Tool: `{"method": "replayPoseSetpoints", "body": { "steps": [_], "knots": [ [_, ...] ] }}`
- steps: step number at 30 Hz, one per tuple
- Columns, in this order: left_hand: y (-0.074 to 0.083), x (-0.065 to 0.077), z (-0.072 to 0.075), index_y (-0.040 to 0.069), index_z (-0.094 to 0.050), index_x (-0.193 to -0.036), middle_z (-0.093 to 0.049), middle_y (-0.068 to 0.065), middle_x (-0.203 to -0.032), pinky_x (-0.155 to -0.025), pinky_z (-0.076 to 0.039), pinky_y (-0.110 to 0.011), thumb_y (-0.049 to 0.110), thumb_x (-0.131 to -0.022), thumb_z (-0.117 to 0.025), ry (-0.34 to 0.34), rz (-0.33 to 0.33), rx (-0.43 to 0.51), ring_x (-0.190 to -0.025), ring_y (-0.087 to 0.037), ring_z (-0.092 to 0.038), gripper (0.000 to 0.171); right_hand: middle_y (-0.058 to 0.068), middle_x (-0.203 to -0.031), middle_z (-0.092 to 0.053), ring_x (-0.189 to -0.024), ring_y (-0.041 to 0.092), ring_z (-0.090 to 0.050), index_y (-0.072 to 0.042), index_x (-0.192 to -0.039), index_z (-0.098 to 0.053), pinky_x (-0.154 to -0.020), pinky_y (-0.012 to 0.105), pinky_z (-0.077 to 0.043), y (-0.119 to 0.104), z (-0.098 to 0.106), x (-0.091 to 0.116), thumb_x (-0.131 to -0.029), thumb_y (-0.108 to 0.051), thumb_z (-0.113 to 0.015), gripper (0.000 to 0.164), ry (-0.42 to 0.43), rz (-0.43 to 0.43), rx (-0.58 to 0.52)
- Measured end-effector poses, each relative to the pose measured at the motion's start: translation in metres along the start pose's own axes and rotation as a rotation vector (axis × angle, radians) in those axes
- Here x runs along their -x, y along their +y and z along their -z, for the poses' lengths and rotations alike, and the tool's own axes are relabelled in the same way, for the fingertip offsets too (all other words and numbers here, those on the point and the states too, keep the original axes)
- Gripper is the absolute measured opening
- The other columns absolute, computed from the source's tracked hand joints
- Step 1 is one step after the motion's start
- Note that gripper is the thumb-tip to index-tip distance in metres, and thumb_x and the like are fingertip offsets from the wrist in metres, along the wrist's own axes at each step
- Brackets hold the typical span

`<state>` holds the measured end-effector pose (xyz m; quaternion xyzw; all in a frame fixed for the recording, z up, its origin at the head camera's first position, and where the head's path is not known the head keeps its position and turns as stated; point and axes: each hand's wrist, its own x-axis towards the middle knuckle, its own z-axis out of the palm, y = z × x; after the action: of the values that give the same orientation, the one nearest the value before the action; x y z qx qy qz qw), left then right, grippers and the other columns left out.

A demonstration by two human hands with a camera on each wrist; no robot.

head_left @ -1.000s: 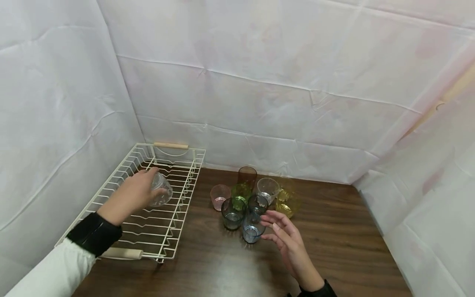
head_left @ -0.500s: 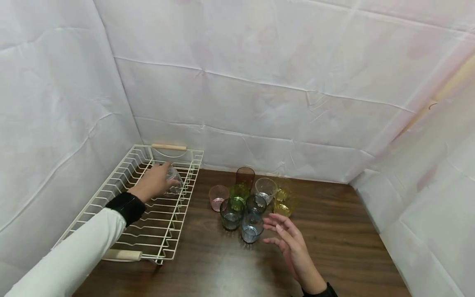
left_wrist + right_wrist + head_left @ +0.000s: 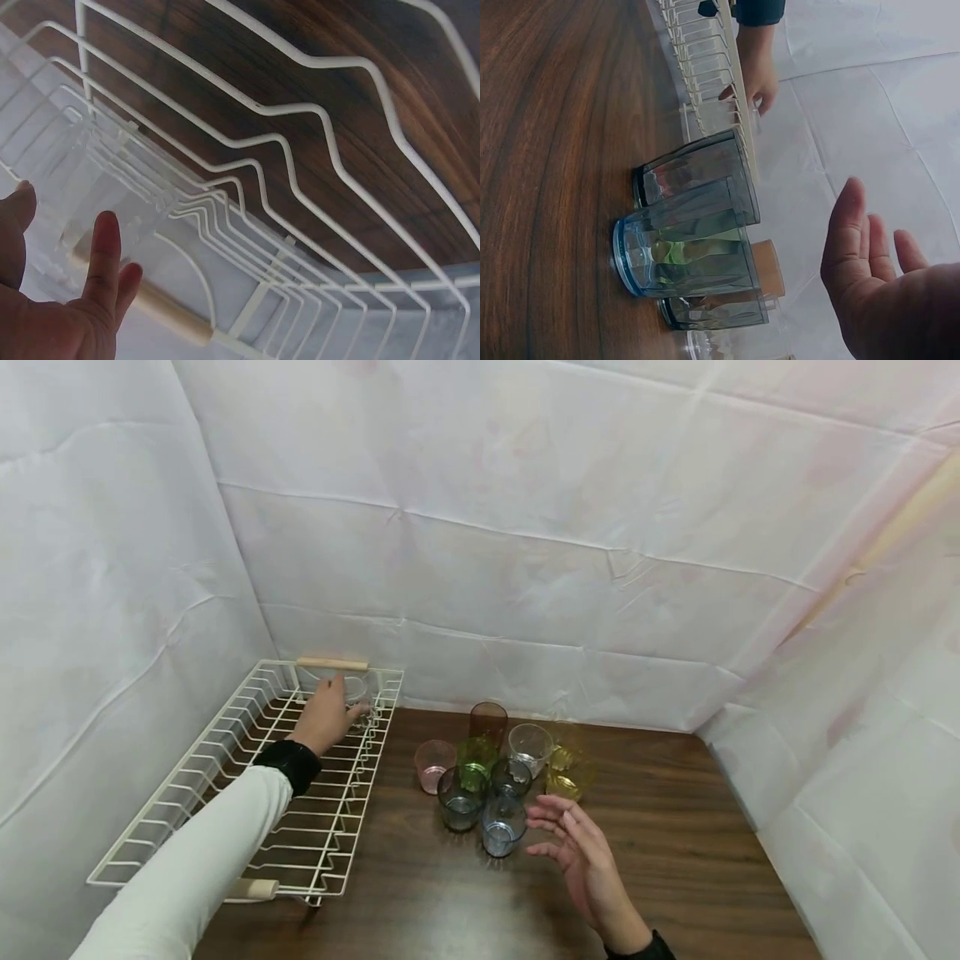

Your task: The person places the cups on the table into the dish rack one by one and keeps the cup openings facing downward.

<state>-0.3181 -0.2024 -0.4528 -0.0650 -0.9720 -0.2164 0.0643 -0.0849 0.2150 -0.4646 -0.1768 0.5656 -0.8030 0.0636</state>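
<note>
Head view, left end?
Rack (image 3: 258, 889). Left hand (image 3: 322, 718) at its far end, fingers half-open around clear glass (image 3: 355, 691); can't tell if they still grip.
What's changed?
Glass went deeper, now near the far handle (image 3: 332, 664). Looks set down, or nearly.
Middle?
Coloured glasses (image 3: 459, 810) bunched on table (image 3: 420, 914), pink glass (image 3: 435, 770) leftmost, blue glass (image 3: 501, 828) frontmost. Unchanged.
Right?
Right hand (image 3: 585, 860) just beside blue glass: fingers loosely curved, holding nothing. Idle, I'd say.

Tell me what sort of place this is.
Probably a makeshift booth rather than a real kitchen: creased white sheeting closes in three sides of a wooden table, where a wire dish rack and coloured glasses stand.
</note>
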Motion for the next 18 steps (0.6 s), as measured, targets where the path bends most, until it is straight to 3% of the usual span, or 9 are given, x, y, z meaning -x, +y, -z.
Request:
{"method": "replayPoseSetpoints", "body": {
  "steps": [8,14,18],
  "knots": [
    [-0.005,-0.014,-0.016,-0.006,-0.019,-0.164,-0.045,-0.048,-0.142,-0.103,-0.05,-0.07,0.029,-0.105,-0.07,-0.004,0.008,0.028,-0.125,-0.063,-0.056,0.086,0.003,-0.137,-0.067,-0.125,0.014,-0.065,0.004,-0.148,-0.049,-0.096,0.034,-0.062,0.004,0.002,0.001,-0.117,-0.015,-0.018,0.048,-0.036,0.039,-0.063],
    [-0.008,-0.018,-0.015,-0.005,-0.009,-0.168,-0.044,-0.051,-0.143,-0.095,-0.053,-0.067,0.026,-0.106,-0.069,-0.029,0.016,-0.014,-0.118,-0.063,-0.06,0.092,0.0,-0.128,-0.068,-0.119,0.014,-0.065,-0.002,-0.143,-0.056,-0.094,0.032,-0.062,0.003,-0.002,-0.002,-0.117,-0.015,-0.022,0.044,-0.036,-0.003,-0.122],
    [-0.008,-0.022,-0.014,-0.007,-0.01,-0.167,-0.046,-0.051,-0.14,-0.092,-0.056,-0.066,0.026,-0.105,-0.07,-0.031,0.024,-0.049,-0.113,-0.062,-0.064,0.093,0.0,-0.124,-0.068,-0.115,0.013,-0.065,-0.003,-0.14,-0.057,-0.092,0.031,-0.062,0.003,-0.003,-0.003,-0.117,-0.016,-0.024,0.042,-0.013,-0.019,-0.122]
  ]
}}
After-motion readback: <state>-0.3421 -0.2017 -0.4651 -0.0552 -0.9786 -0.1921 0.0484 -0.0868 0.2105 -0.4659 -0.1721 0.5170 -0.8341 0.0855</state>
